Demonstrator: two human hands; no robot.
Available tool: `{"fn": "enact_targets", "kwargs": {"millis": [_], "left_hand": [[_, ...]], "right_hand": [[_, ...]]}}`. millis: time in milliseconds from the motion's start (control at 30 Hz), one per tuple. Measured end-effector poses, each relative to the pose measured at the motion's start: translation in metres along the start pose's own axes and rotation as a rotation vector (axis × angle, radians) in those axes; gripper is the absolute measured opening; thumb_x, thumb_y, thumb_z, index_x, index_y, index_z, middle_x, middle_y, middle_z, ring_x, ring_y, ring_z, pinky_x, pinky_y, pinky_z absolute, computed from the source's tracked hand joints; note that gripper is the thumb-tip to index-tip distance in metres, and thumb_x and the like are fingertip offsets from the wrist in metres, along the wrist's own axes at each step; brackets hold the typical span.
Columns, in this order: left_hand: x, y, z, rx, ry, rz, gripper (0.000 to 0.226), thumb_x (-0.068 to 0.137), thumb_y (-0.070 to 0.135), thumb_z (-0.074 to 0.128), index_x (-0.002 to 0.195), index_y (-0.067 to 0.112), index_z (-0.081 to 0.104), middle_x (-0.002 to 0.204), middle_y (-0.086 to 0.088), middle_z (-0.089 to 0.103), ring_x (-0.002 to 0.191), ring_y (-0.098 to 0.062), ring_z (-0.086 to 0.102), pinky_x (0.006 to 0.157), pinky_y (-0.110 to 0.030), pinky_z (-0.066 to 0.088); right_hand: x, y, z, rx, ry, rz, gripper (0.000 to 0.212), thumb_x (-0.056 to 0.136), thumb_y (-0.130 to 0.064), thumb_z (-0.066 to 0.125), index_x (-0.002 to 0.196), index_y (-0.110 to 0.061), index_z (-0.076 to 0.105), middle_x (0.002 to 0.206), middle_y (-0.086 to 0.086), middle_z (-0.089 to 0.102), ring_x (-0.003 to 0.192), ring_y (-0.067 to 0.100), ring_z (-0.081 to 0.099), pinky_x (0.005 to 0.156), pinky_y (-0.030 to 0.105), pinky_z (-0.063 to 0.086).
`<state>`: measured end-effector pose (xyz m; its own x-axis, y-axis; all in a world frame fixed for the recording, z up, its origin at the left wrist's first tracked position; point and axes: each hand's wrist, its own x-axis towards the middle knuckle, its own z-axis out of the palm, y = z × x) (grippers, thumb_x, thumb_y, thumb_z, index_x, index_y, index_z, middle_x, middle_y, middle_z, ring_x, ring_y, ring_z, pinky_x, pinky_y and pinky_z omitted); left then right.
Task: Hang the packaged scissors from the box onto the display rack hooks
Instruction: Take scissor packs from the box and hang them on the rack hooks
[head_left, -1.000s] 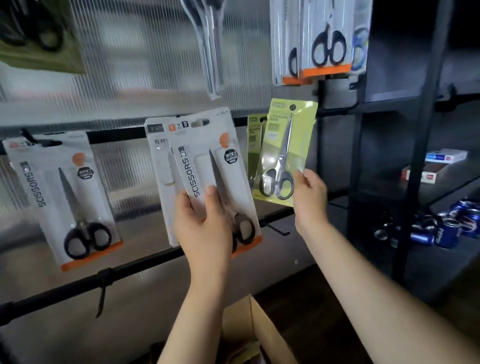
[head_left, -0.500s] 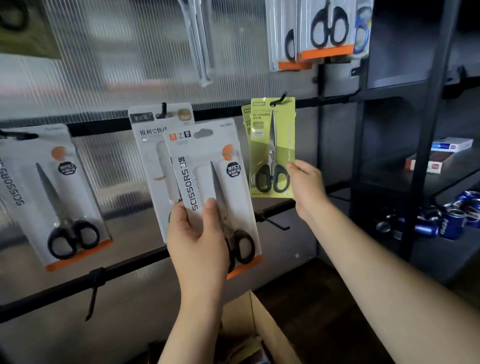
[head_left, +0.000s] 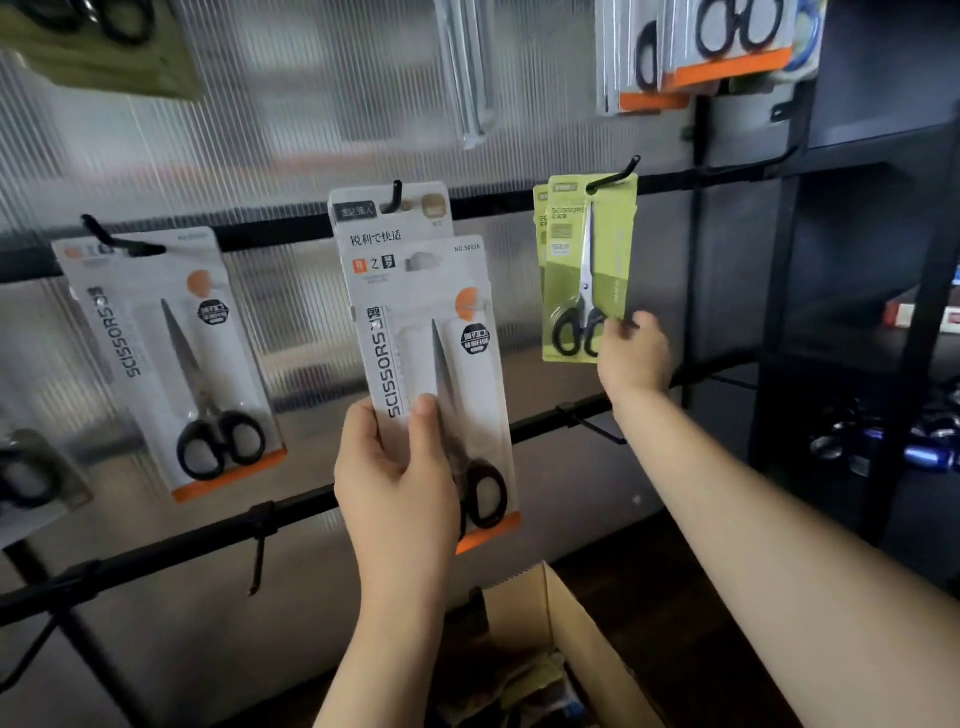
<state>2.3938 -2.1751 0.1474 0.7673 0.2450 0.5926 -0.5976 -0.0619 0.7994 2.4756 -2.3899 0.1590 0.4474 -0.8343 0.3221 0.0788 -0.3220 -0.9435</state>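
My left hand (head_left: 397, 483) grips a white scissors pack with an orange bottom strip (head_left: 441, 374) by its lower part, holding it upright in front of another white pack (head_left: 389, 215) that hangs on a black hook. My right hand (head_left: 631, 353) pinches the lower right corner of a green scissors pack (head_left: 589, 270). That green pack hangs on a black hook (head_left: 615, 174) of the middle rail, in front of another green pack. The open cardboard box (head_left: 550, 613) stands below, between my arms.
A white scissors pack (head_left: 171, 358) hangs on a hook at the left. More packs (head_left: 717, 47) hang from the rail above. A lower black rail (head_left: 291, 514) carries bare hooks. Dark shelving (head_left: 883, 312) with small items stands at the right.
My right hand lifted the green pack up and slid it onto the hook, where it now hangs straight. My left hand kept holding the white pack in about the same place.
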Motion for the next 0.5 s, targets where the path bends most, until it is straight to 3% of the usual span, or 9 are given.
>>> {"fn": "enact_targets", "kwargs": {"millis": [200, 333, 500], "left_hand": [[-0.001, -0.003, -0.013, 0.004, -0.007, 0.006, 0.037, 0.093, 0.022, 0.056, 0.063, 0.022, 0.035, 0.048, 0.014, 0.039, 0.049, -0.005, 0.031, 0.051, -0.022, 0.029], [0.004, -0.004, -0.028, 0.022, 0.001, 0.023, 0.031, 0.093, 0.021, 0.056, 0.066, 0.014, 0.042, 0.053, 0.01, 0.04, 0.052, -0.006, 0.035, 0.053, -0.024, 0.033], [0.024, 0.002, -0.062, 0.042, 0.105, 0.053, 0.041, 0.093, 0.019, 0.057, 0.062, 0.018, 0.03, 0.048, 0.012, 0.034, 0.049, -0.006, 0.029, 0.053, -0.024, 0.03]], "right_hand": [[-0.052, 0.021, 0.005, -0.105, 0.096, -0.152, 0.047, 0.093, -0.014, 0.051, 0.137, -0.002, 0.04, 0.137, 0.018, 0.047, 0.128, 0.033, 0.039, 0.104, 0.036, 0.031], [-0.091, 0.031, 0.011, -0.189, 0.058, -0.214, 0.047, 0.094, -0.019, 0.05, 0.138, -0.005, 0.041, 0.138, 0.016, 0.046, 0.128, 0.033, 0.04, 0.103, 0.042, 0.035], [-0.131, 0.042, 0.024, -0.341, -0.097, -0.365, 0.044, 0.091, -0.015, 0.054, 0.133, -0.004, 0.046, 0.135, 0.019, 0.047, 0.123, 0.04, 0.041, 0.099, 0.05, 0.035]]}}
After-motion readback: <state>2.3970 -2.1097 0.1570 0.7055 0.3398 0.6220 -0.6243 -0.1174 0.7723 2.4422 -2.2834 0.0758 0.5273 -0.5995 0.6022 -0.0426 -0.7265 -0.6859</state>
